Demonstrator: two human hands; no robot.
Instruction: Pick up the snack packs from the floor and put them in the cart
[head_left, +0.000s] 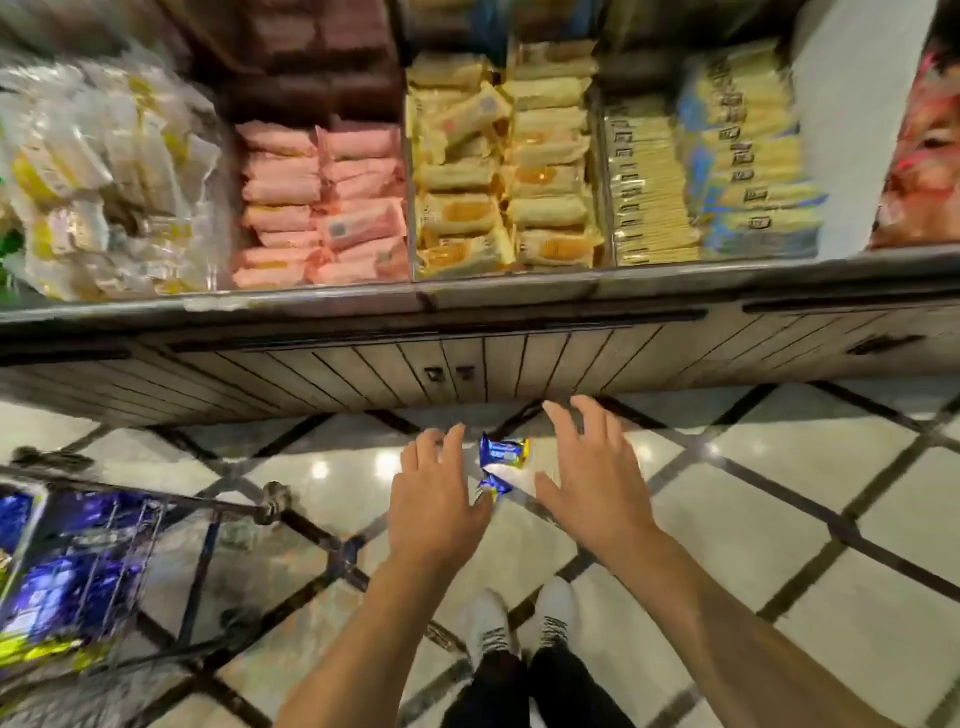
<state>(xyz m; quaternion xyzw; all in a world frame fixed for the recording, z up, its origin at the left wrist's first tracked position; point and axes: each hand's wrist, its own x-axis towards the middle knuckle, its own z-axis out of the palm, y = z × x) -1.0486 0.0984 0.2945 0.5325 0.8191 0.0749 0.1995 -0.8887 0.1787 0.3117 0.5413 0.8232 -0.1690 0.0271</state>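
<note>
Both hands are spread wide with nothing in them, palms down. Between the left hand (436, 499) and the right hand (589, 478) lie two blue snack packs: one snack pack (504, 451) near the fingertips, a second snack pack (493, 484) just beside the left thumb. Whether either hand touches a pack cannot be told. They lie on the tiled floor (779, 467) below the shelf (363, 306). A wire cart (156, 525) stands left, holding blue packs.

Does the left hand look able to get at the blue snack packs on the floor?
Probably yes: the left hand hangs open just beside the blue snack packs, with nothing between; the right hand flanks the other side.
</note>
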